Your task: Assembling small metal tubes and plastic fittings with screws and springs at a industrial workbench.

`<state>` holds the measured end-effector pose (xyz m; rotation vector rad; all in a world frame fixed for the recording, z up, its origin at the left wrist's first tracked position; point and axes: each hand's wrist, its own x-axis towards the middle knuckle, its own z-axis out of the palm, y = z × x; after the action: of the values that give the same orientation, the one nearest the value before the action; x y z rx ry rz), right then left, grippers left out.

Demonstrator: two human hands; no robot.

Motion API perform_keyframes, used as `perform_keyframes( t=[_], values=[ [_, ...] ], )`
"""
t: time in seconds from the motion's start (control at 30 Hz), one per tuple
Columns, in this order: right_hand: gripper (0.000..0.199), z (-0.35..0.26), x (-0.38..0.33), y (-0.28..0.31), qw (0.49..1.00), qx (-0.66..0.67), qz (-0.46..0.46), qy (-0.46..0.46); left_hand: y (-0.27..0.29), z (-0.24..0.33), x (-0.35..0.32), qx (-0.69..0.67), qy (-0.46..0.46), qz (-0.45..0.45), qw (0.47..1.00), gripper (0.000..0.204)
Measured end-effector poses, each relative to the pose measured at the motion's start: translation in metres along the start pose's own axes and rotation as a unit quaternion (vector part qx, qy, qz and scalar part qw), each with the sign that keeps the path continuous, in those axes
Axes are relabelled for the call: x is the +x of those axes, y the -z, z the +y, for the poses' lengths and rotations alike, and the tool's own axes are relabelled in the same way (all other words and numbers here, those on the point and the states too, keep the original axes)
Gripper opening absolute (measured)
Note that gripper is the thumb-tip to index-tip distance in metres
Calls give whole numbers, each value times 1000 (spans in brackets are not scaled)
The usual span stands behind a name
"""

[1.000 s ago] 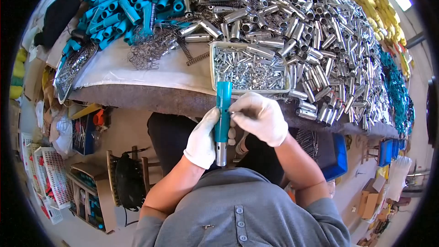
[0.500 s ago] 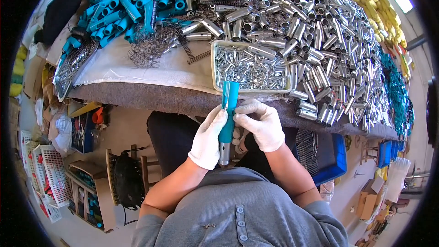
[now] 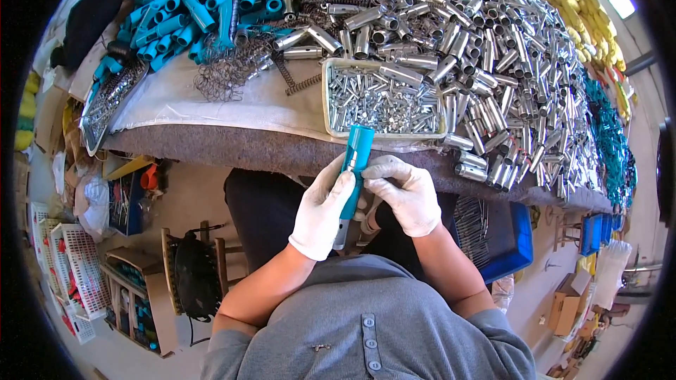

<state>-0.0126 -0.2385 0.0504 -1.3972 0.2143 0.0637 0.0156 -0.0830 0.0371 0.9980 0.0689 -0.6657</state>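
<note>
A teal plastic tube (image 3: 360, 144) stands tilted in front of my body, its upper end leaning slightly right. My white-gloved left hand (image 3: 318, 212) is wrapped round its middle. A silver metal sleeve (image 3: 341, 238) sticks out of the lower end. Along the upper part runs a slot, with a small shiny metal piece (image 3: 351, 165) showing beside my left thumb. On the tube's right side, my gloved right hand (image 3: 407, 195) has thumb and forefinger pinched together against it. Whatever may be between those fingertips is hidden.
Just beyond the tube, a pale tray (image 3: 327, 102) of small metal pins sits at the table edge. Silver tubes (image 3: 493, 84) are heaped to the right, teal tubes (image 3: 172, 24) at far left, with loose springs (image 3: 229, 74) between. A blue bin (image 3: 510, 246) stands below right.
The teal tube's upper end has tipped a little to the right and its slot has turned more into view. My left hand has turned with it; the right stays pinched at its side.
</note>
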Motion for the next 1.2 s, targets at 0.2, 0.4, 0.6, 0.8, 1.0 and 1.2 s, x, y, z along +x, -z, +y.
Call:
perform_keyframes(
  t=[0.2,0.4,0.6,0.8,1.0,1.2],
  values=[
    [9,3,-2,0,995,-84,57,-1,1,-7,2,59,-30,0,998,49],
    [9,23,2,11,963,244,-25,-111,3,-12,1,101,-50,-32,993,49],
    [8,7,-9,-7,980,-184,66,44,9,-19,14,366,-290,8,884,51],
    [21,-43,32,21,935,-351,-10,51,15,-17,3,17,-35,23,999,38],
    [19,-40,96,53,740,-650,-20,170,15,-8,1,-51,2,-15,999,33],
    [14,-54,101,48,762,-627,-31,163,18,-2,1,-82,-4,-9,997,34]
  ],
)
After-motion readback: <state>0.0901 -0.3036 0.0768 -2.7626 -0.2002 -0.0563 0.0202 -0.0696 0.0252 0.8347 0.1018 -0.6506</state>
